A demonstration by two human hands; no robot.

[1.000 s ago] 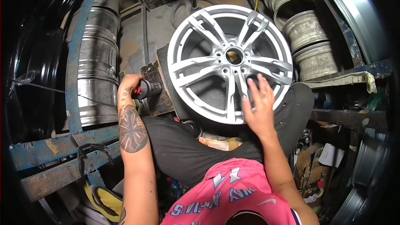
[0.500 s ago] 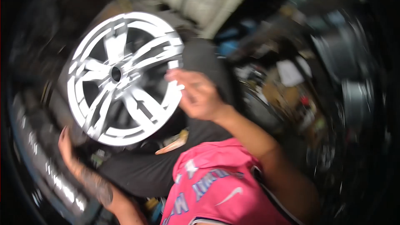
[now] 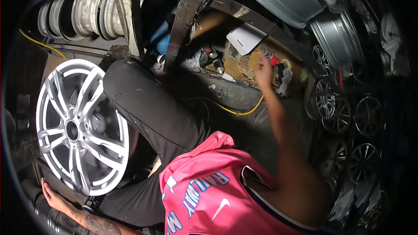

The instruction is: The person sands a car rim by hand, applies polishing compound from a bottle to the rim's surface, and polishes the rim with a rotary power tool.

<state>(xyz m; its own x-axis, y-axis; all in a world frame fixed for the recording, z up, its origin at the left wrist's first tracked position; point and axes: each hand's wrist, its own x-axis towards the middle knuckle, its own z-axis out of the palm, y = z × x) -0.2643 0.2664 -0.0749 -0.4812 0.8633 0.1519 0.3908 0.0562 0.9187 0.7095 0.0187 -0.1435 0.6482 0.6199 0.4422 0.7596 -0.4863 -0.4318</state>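
A silver alloy wheel rim [image 3: 53, 131] with split spokes stands tilted by my legs at the left. My left hand [image 3: 53, 196] is beside its lower edge, fingers stretched out and holding nothing; whether it touches the rim I cannot tell. My right arm reaches out over a cluttered wooden shelf. At its end, my right hand [image 3: 263, 73] is close to a red object [image 3: 274, 60] and a small can [image 3: 266, 53]. Its fingers are small and blurred, so any grip is unclear.
Several bare wheel barrels [image 3: 87, 13] lie in a rack at upper left. A white sheet [image 3: 246, 38] and small bottles [image 3: 209, 56] lie on the shelf. A yellow hose [image 3: 237, 113] loops below. More rims [image 3: 365, 163] are stacked along the right.
My right hand has left the rim's edge and stretched far out to the shelf. The view has turned toward the right. My left hand stays low by the rim.
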